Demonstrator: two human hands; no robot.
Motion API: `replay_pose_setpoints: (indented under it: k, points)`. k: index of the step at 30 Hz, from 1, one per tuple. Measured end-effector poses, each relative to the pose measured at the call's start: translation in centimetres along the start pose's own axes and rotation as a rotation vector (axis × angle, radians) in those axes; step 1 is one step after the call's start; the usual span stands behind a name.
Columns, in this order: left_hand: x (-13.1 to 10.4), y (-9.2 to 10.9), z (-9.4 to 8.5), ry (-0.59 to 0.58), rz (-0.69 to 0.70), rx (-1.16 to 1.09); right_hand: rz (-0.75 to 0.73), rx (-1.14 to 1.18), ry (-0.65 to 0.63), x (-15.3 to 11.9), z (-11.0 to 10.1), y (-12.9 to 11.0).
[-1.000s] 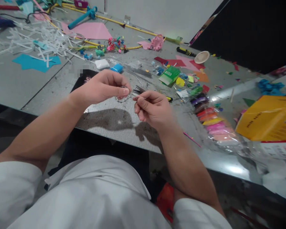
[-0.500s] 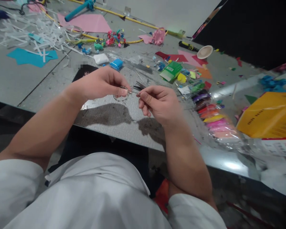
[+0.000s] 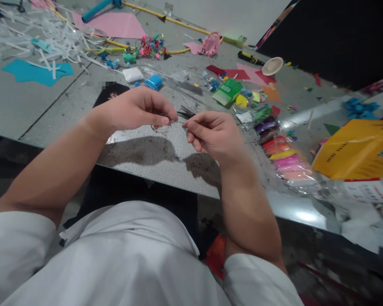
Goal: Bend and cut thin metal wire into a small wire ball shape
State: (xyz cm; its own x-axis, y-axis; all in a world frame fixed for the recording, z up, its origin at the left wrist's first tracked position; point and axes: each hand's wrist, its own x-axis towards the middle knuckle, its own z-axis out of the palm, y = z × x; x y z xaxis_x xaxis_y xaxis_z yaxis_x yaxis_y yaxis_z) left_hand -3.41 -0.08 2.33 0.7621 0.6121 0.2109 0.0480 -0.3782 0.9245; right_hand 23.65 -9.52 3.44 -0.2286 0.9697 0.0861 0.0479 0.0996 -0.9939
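Observation:
My left hand (image 3: 140, 108) is closed in a pinch on a thin silvery wire loop (image 3: 159, 129), which hangs below the fingertips. Facing it, my right hand (image 3: 213, 132) pinches the wire's short end between thumb and forefinger, the other fingers curled under. A small blue spot shows by the right fingertips, too small to name. Both hands are raised over the table's near edge, a small gap between them. Just behind the right fingers lie dark scissors (image 3: 185, 113), their handles hidden.
Behind the hands lie white (image 3: 133, 75) and blue packets (image 3: 154, 82), a green box (image 3: 227, 92) and pink paper (image 3: 115, 24). White paper strips (image 3: 51, 36) are heaped at far left. Coloured clay packs (image 3: 289, 159) and a yellow bag (image 3: 357, 148) are on the right.
The camera view has shifted slightly. Both hands keep their pinch on the wire, with only a small movement of the fingers.

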Motion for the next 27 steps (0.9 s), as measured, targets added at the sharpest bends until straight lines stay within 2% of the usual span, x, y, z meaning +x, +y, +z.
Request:
replay_pose_setpoints:
  k: [4,13,16,22,27]
  points:
    - [-0.1,-0.2,-0.1,-0.005,-0.009,-0.050,0.066,0.025,-0.086,-0.3,-0.2,0.0]
    - [-0.1,-0.5,-0.1,-0.133,-0.018,-0.006,0.178,-0.089,-0.185,-0.7,-1.1,-0.5]
    - [0.0,-0.8,0.0,-0.106,-0.025,-0.005,0.130,-0.129,-0.150,-0.7,-1.0,-0.6]
    - [0.1,-1.3,0.6,0.036,-0.006,-0.011,-0.016,-0.156,0.020,-0.3,0.1,0.0]
    - [-0.1,-0.9,0.9,0.031,-0.026,0.019,0.022,-0.105,0.015,-0.3,0.3,0.3]
